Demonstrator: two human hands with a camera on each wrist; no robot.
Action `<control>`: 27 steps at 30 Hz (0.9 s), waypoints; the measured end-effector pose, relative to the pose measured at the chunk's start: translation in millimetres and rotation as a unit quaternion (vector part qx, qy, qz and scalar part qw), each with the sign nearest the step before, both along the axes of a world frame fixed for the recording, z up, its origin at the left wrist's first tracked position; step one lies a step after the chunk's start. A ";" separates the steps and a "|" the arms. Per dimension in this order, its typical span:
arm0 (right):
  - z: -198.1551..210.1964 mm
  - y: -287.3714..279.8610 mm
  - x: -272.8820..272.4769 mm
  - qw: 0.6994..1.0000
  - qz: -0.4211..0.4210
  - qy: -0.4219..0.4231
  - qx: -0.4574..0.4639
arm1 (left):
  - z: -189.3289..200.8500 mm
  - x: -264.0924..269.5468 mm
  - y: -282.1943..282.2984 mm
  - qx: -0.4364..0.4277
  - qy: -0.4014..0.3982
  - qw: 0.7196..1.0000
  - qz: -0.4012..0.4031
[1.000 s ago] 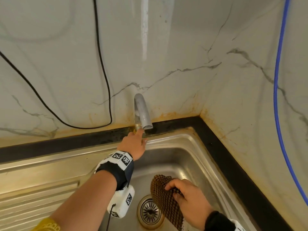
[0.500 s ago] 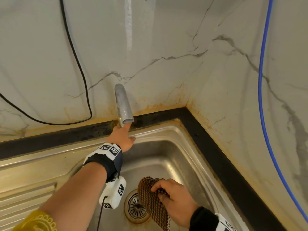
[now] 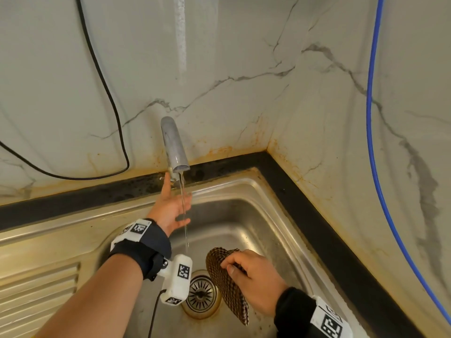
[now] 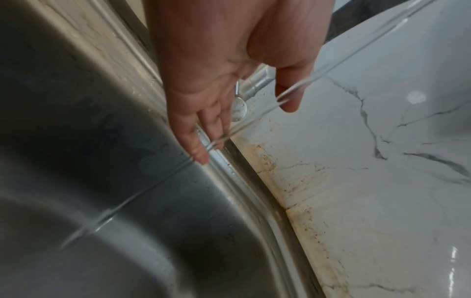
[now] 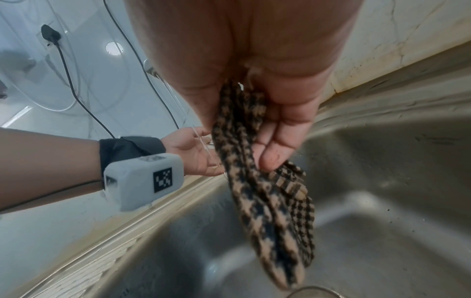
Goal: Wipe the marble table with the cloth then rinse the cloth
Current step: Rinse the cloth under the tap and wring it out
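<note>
A brown-and-black checked cloth (image 3: 225, 280) (image 5: 257, 181) hangs folded over the steel sink (image 3: 246, 230), pinched between the thumb and fingers of my right hand (image 3: 251, 276) (image 5: 262, 125) just right of the drain (image 3: 201, 295). A grey tap spout (image 3: 173, 147) juts from the back wall, and a thin stream of water (image 3: 183, 208) (image 4: 300, 86) runs from it into the basin. My left hand (image 3: 172, 206) (image 4: 216, 104) is stretched out with straight fingers under the spout, beside the stream, holding nothing. The small tap handle (image 4: 239, 107) shows past its fingers.
Marble walls meet in a corner at the back right, with rusty stains along the black counter strip (image 3: 317, 215). A black cable (image 3: 107, 93) hangs on the left wall, a blue cable (image 3: 371, 118) on the right. The ribbed draining board (image 3: 36, 289) lies left of the basin.
Water now runs from the spout. My left hand has come off the tap handle and spread open below the spout. The right hand still holds the cloth over the drain.
</note>
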State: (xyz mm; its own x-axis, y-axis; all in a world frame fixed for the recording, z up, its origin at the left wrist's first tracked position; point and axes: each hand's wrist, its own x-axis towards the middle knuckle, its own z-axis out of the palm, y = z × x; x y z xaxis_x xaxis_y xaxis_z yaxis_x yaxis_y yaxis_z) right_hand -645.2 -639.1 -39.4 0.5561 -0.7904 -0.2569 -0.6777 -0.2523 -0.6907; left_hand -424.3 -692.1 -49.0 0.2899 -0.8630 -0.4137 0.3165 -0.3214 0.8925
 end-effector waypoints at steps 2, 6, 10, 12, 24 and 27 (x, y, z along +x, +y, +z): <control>3.2 -0.2 3.5 1.000 -0.013 -0.002 0.005 | -10.0 -1.7 17.3 0.036 -0.001 0.999 -0.036; 9.8 -3.5 16.8 0.999 -0.033 -0.019 0.035 | -32.4 2.9 55.5 0.124 -0.063 0.990 -0.034; 9.5 -15.1 41.3 0.998 -0.033 -0.028 0.038 | -27.4 7.5 83.5 0.145 -0.038 0.989 -0.019; 7.1 -21.1 55.7 0.995 -0.067 -0.054 0.060 | -16.0 7.5 94.9 0.144 -0.044 0.988 -0.026; 9.0 -46.6 122.1 0.915 -0.164 -0.247 0.272 | 34.2 -12.1 125.3 0.034 -0.134 0.988 0.062; 16.9 -50.7 126.1 0.880 -0.191 -0.294 0.321 | 35.0 -14.7 127.0 0.040 -0.162 0.983 0.082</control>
State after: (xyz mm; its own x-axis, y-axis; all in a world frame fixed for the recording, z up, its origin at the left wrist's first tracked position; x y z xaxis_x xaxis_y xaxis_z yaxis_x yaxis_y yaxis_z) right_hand -519.1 -689.8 -22.5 0.4675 -0.7457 -0.4747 -0.1056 0.4861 -0.8675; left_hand -438.9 -565.1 -14.0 0.5501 -0.7622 -0.3413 0.0732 -0.3630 0.9289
